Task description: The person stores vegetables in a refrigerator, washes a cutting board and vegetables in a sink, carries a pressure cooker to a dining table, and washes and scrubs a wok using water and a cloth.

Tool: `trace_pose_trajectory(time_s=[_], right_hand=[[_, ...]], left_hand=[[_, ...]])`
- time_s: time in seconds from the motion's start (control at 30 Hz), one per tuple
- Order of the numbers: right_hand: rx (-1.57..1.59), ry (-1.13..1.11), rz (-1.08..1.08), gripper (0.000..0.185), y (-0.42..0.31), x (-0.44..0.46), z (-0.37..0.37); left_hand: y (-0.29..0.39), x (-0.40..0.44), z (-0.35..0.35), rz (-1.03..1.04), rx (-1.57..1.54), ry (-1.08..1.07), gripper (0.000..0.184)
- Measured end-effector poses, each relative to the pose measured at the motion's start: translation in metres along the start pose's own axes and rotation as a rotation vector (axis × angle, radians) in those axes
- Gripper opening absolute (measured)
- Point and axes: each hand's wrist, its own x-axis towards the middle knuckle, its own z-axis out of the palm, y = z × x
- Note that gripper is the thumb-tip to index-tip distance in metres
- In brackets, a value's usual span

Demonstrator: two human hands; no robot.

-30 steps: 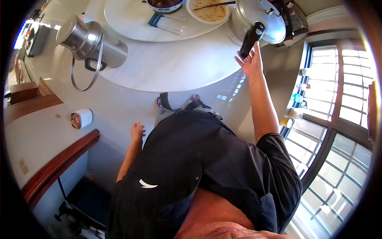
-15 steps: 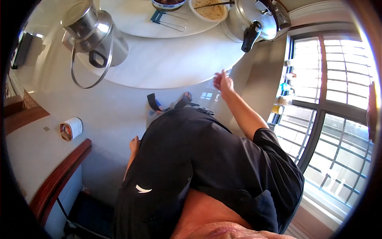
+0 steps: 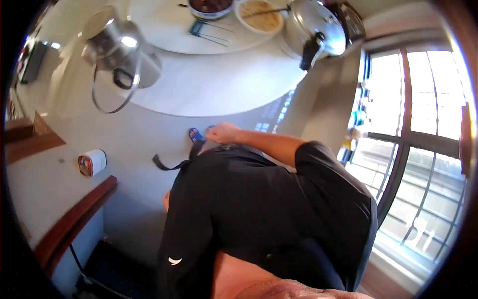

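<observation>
My right hand (image 3: pixel 222 132) is in front of my waist with its fingers curled in; I see nothing in it. A black strap (image 3: pixel 169 162) hangs loose at the front of my clothes, left of that hand. My left hand (image 3: pixel 166 200) shows only as a small patch beside my black jacket (image 3: pixel 249 204), its fingers hidden. Past my waist a blue slipper (image 3: pixel 195 134) shows on one foot. The round white table (image 3: pixel 199 89) is nearest ahead, apart from both hands.
On the table are a metal kettle (image 3: pixel 139 70), a pressure cooker (image 3: pixel 318 30), a bowl of dark food (image 3: pixel 211 7), a bowl of pale food (image 3: pixel 259 17) and a wire rack (image 3: pixel 199 29). A tin (image 3: pixel 92 163) stands left, above a wooden rail (image 3: pixel 74 224). A barred window (image 3: pixel 423 149) is right.
My right hand has swung left from beside the table edge to the front of my waist, and its fingers have curled in. The strap has swung left; a slipper has come into view.
</observation>
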Motion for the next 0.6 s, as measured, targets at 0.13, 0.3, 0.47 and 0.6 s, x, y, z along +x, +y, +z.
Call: trace_pose_trajectory(time_s=[0.13,0.3,0.47,0.6], right_hand=[[0.158,0.187,0.073,0.04,-0.002,0.006,-0.003],[0.254,0.159,0.256,0.042,0.03,-0.003,0.0],[0.093,0.057,0.106,0.04,0.058,-0.004,0.002],[-0.053,-0.002,0.114,0.035,0.109,-0.027,0.027]], left_hand=[[-0.041,-0.019,-0.005,-0.089,0.227,0.003,0.042],[-0.056,-0.022,-0.01,-0.129,0.287,-0.023,0.041],[-0.05,-0.024,-0.003,-0.033,0.16,0.04,0.04],[0.051,-0.051,0.012,-0.15,-0.275,0.15,0.038]])
